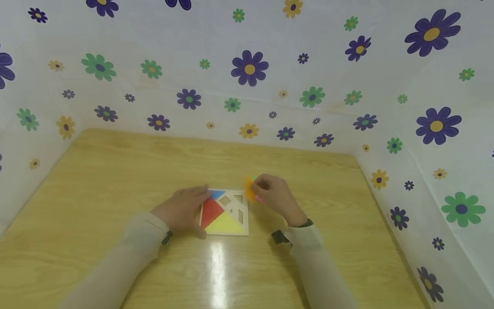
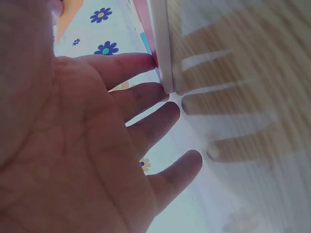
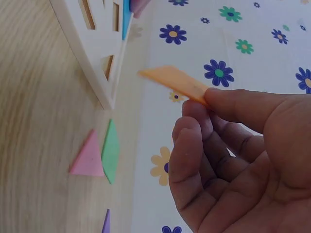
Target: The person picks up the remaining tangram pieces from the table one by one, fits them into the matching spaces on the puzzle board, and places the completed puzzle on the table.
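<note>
A pale tangram board [image 1: 236, 205] lies flat on the table, with a red triangle [image 1: 211, 211], a yellow triangle [image 1: 224, 225] and a blue triangle [image 1: 217, 194] set in it. Several recesses on its right side are bare. Along the board's left edge rests my left hand [image 1: 183, 210], its fingers extended and touching the rim. My right hand [image 1: 275, 195] pinches a flat orange tangram piece [image 3: 172, 80] between thumb and fingers, just off the board's upper right corner. In the right wrist view the piece is held above the table, apart from the board.
Near the right hand, a pink triangle [image 3: 90, 158] and a green four-sided piece [image 3: 111, 151] lie on the wooden table [image 1: 115, 171]. Part of a purple piece [image 3: 106, 223] shows at the lower frame edge. Flower-printed white sheeting [image 1: 216, 77] encloses the back and sides.
</note>
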A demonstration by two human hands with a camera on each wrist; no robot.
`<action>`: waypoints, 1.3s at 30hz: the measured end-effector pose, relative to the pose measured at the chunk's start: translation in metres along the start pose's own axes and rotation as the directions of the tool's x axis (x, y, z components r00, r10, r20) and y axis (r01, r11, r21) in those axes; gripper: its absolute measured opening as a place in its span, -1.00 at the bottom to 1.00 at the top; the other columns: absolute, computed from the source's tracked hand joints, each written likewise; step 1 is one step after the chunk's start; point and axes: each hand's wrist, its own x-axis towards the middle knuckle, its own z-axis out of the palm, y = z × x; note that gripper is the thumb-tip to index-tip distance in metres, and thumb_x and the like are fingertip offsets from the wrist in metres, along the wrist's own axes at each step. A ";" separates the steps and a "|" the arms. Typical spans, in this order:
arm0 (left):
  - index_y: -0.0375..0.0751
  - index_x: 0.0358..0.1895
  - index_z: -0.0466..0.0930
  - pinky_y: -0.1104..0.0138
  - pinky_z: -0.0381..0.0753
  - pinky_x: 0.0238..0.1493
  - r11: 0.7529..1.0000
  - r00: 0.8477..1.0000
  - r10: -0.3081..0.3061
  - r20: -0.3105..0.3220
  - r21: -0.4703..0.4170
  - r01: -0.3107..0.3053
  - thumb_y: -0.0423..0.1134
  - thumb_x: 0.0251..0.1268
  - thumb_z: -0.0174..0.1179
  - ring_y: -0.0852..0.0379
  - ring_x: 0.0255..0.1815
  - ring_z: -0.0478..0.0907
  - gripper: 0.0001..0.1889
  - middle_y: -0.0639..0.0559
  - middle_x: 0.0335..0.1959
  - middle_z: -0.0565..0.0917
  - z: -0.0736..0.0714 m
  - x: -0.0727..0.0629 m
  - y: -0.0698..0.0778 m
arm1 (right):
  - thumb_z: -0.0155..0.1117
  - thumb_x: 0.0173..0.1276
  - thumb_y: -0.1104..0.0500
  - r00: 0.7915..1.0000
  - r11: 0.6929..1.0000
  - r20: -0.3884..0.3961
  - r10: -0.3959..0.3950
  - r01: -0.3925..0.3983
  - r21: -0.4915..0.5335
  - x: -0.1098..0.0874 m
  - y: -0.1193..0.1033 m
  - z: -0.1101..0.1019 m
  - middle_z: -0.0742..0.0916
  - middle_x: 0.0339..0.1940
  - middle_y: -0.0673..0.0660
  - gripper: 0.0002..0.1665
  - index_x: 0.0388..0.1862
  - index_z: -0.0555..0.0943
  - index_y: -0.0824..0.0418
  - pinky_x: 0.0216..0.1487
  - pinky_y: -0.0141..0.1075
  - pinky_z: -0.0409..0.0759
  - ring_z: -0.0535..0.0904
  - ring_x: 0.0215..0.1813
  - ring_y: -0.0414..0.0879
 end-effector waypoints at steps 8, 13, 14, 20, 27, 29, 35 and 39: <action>-0.12 0.66 0.10 -0.07 0.11 0.62 1.000 1.000 -0.022 0.015 -0.005 0.022 0.23 -0.09 0.59 -0.10 0.68 0.04 0.24 -0.03 0.69 0.10 0.002 0.000 -0.001 | 0.35 0.48 0.13 0.997 0.999 0.064 -0.033 0.036 -0.039 -0.002 -0.001 0.009 0.77 -0.26 0.01 -0.87 -0.11 0.70 0.16 -0.13 -0.22 0.69 0.66 -0.20 -0.07; -0.16 0.66 0.10 -0.07 0.11 0.62 1.000 1.000 -0.019 0.017 -0.006 0.019 0.26 -0.07 0.56 -0.12 0.68 0.06 0.24 -0.05 0.69 0.11 0.002 -0.001 -0.001 | 0.37 0.46 0.16 0.994 0.998 0.104 -0.025 0.031 -0.056 -0.003 -0.002 0.014 0.75 -0.27 0.00 -0.93 -0.18 0.71 0.14 -0.09 -0.21 0.66 0.62 -0.20 -0.09; -0.17 0.66 0.11 -0.08 0.12 0.62 1.000 1.000 -0.017 0.016 -0.002 0.017 0.27 -0.06 0.55 -0.13 0.67 0.07 0.23 -0.06 0.69 0.11 0.003 -0.001 -0.001 | 0.37 0.46 0.16 0.993 0.997 0.112 -0.022 0.030 -0.067 -0.004 -0.002 0.015 0.74 -0.28 0.00 -0.93 -0.19 0.72 0.14 -0.10 -0.22 0.65 0.62 -0.21 -0.10; -0.19 0.65 0.11 -0.09 0.13 0.61 1.000 1.000 -0.016 0.015 0.002 0.016 0.27 0.00 0.52 -0.15 0.67 0.08 0.20 -0.08 0.68 0.11 0.005 0.000 -0.002 | 0.35 0.48 0.15 0.988 0.990 0.155 -0.014 0.035 -0.136 -0.005 -0.002 0.020 0.70 -0.33 -0.03 -0.92 -0.22 0.70 0.14 -0.13 -0.26 0.61 0.56 -0.25 -0.10; -0.20 0.65 0.11 -0.08 0.14 0.61 1.000 1.000 -0.008 0.001 0.010 0.008 0.26 0.00 0.52 -0.15 0.67 0.08 0.20 -0.10 0.68 0.11 0.006 0.004 -0.005 | 0.33 0.51 0.13 0.983 0.984 0.182 0.002 0.031 -0.177 -0.003 -0.002 0.022 0.69 -0.31 -0.02 -0.89 -0.21 0.69 0.14 -0.10 -0.22 0.64 0.56 -0.23 -0.08; -0.21 0.65 0.11 -0.09 0.14 0.61 1.000 1.000 -0.009 0.002 0.010 0.009 0.25 0.00 0.52 -0.16 0.67 0.08 0.20 -0.11 0.68 0.11 0.006 0.004 -0.005 | 0.32 0.52 0.11 0.980 0.983 0.196 0.017 0.020 -0.184 -0.002 -0.001 0.022 0.69 -0.30 -0.02 -0.87 -0.20 0.69 0.14 -0.09 -0.21 0.63 0.56 -0.22 -0.08; -0.22 0.65 0.12 -0.09 0.15 0.60 1.000 1.000 -0.012 0.004 0.013 0.012 0.25 -0.01 0.53 -0.17 0.67 0.08 0.20 -0.12 0.68 0.11 0.005 0.003 -0.004 | 0.32 0.52 0.07 0.975 0.976 0.218 0.037 0.013 -0.219 -0.002 -0.001 0.024 0.72 -0.29 -0.02 -0.83 -0.20 0.69 0.14 -0.08 -0.20 0.63 0.58 -0.21 -0.11; -0.22 0.65 0.11 -0.08 0.15 0.61 1.000 1.000 -0.009 0.004 0.016 0.009 0.25 0.01 0.52 -0.16 0.67 0.08 0.19 -0.12 0.68 0.11 0.004 0.003 -0.002 | 0.32 0.52 0.06 0.975 0.971 0.219 0.047 0.007 -0.238 -0.002 -0.001 0.025 0.72 -0.28 -0.03 -0.83 -0.19 0.70 0.14 -0.07 -0.20 0.64 0.58 -0.21 -0.11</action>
